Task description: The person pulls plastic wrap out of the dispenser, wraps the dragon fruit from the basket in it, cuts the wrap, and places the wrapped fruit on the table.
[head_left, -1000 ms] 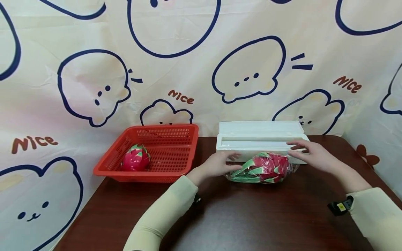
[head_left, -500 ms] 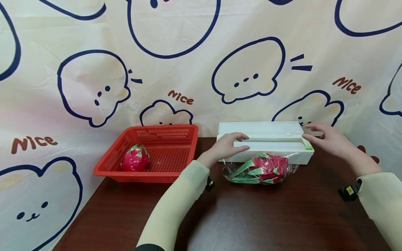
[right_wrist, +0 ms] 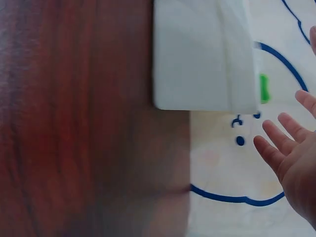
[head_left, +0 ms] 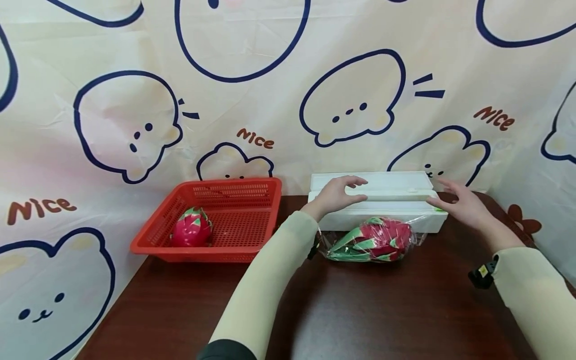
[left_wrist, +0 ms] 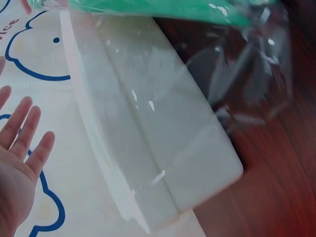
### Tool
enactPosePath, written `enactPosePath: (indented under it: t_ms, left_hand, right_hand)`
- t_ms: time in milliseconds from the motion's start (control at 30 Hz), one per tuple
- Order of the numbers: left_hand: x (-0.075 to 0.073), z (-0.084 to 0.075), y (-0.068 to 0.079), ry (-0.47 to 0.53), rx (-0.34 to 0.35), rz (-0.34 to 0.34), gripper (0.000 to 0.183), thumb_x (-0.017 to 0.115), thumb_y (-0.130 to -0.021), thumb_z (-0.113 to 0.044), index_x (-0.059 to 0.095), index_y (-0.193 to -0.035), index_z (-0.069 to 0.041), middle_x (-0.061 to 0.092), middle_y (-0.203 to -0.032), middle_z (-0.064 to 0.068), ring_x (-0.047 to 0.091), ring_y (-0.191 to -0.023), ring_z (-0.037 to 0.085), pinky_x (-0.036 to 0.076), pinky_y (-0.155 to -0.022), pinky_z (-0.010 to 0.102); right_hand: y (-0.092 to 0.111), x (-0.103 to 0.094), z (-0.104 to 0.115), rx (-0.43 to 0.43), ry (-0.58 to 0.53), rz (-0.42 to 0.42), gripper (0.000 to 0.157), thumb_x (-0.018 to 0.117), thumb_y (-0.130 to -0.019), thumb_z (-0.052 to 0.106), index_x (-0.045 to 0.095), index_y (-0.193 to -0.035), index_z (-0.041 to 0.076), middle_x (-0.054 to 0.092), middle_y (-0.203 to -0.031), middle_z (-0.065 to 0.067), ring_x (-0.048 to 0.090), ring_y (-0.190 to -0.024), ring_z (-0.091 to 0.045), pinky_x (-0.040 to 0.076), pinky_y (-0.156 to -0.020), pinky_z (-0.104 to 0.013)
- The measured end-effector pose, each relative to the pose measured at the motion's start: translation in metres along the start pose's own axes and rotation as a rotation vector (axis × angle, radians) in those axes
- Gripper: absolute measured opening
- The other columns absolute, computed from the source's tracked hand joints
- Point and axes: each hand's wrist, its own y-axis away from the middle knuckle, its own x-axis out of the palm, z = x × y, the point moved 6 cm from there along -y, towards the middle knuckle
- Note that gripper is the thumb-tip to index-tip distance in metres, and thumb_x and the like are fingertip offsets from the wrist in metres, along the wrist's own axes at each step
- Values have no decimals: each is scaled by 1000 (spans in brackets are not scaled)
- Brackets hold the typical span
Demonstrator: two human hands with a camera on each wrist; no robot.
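Note:
A white cling film dispenser [head_left: 382, 221] stands at the back of the table, its lid [head_left: 391, 180] raised at the rear. My left hand [head_left: 336, 195] hovers over its left part with fingers spread, touching nothing in view. At the right end, my right hand [head_left: 465, 204] is held open, fingertips close by the corner with a green piece [right_wrist: 264, 89]. In front of the dispenser lies a pink and green dragon fruit [head_left: 384, 239] wrapped in clear film [left_wrist: 252, 74]. Both wrist views show the palms [left_wrist: 15, 182] beside the white box, with the fingers apart.
To the left stands a red plastic basket [head_left: 238, 254] with one dragon fruit [head_left: 192, 229] in it. The dark brown table [head_left: 382, 310] reaches a cartoon-printed cloth [head_left: 252, 110] behind and at the right.
My left hand has risen from beside the wrapped dragon fruit to over the dispenser, moving right. My right hand has left the dispenser's top and shifted right past its end. The dragon fruit stays put.

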Motion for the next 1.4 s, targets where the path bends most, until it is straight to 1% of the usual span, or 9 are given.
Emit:
enactPosePath:
  t_ms: [167,300,433,600,733,967,1133,1300,1400]
  left_hand:
    - [5,-3,-7,36,-21,14,42,71,-91,-27,63,-131,-17,60,-130,-2,53,-118,18,45,-94,30]
    - [9,-5,-12,34,-25,24,43,71,-91,-29,63,-131,-18,60,-130,-3,53,-118,17,45,-93,30]
    - [14,-6,-20,20,-32,29,44,71,-90,-31,62,-132,-19,60,-130,-5,53,-117,15,44,-92,27]
    - [19,-11,-29,8,-49,49,44,71,-90,-31,62,-132,-20,60,-131,-5,53,-117,13,44,-92,26]
    - [24,-20,-36,9,-44,77,44,71,-90,-31,62,-132,-19,59,-131,-4,52,-116,11,44,-92,25]
    - [35,-33,-50,-5,-15,132,43,71,-91,-26,62,-132,-18,60,-130,-4,52,-116,13,43,-91,22]
    - [41,-41,-56,4,-12,178,42,71,-91,-21,62,-132,-18,62,-128,-1,52,-116,13,43,-89,20]
    - [47,-50,-64,17,-3,226,40,71,-90,-18,64,-130,-17,62,-128,-3,53,-116,12,43,-86,17]
    - [51,-56,-69,1,2,258,40,72,-90,-18,65,-129,-18,62,-128,-4,53,-116,11,44,-83,16]
  right_hand:
    - [-5,10,-11,-3,-30,14,88,60,-92,51,18,-154,3,18,-151,-34,23,-132,-56,23,-95,-76]
    - [-7,17,-19,9,-16,28,88,60,-93,51,19,-153,0,17,-149,-36,21,-131,-56,23,-97,-74]
    - [-7,22,-28,29,-16,38,92,62,-91,51,17,-153,1,15,-149,-38,19,-131,-57,20,-98,-74]
    - [-7,24,-35,44,-28,54,96,65,-89,51,11,-155,6,15,-150,-37,18,-131,-58,18,-97,-76]
    - [-8,24,-37,37,-39,69,98,67,-87,51,11,-156,8,16,-150,-37,19,-131,-58,17,-98,-76]
    - [-8,24,-41,33,-52,100,103,69,-85,52,11,-154,3,16,-148,-38,22,-128,-56,22,-97,-74]
    - [-7,27,-44,17,-61,106,101,70,-86,50,13,-153,0,19,-147,-38,28,-126,-54,26,-98,-71]
    - [-7,26,-46,2,-65,103,99,70,-86,49,16,-153,0,22,-146,-39,30,-124,-54,28,-97,-71]
    - [-7,26,-47,4,-69,101,97,69,-87,48,17,-153,0,24,-145,-39,31,-122,-53,28,-97,-71]
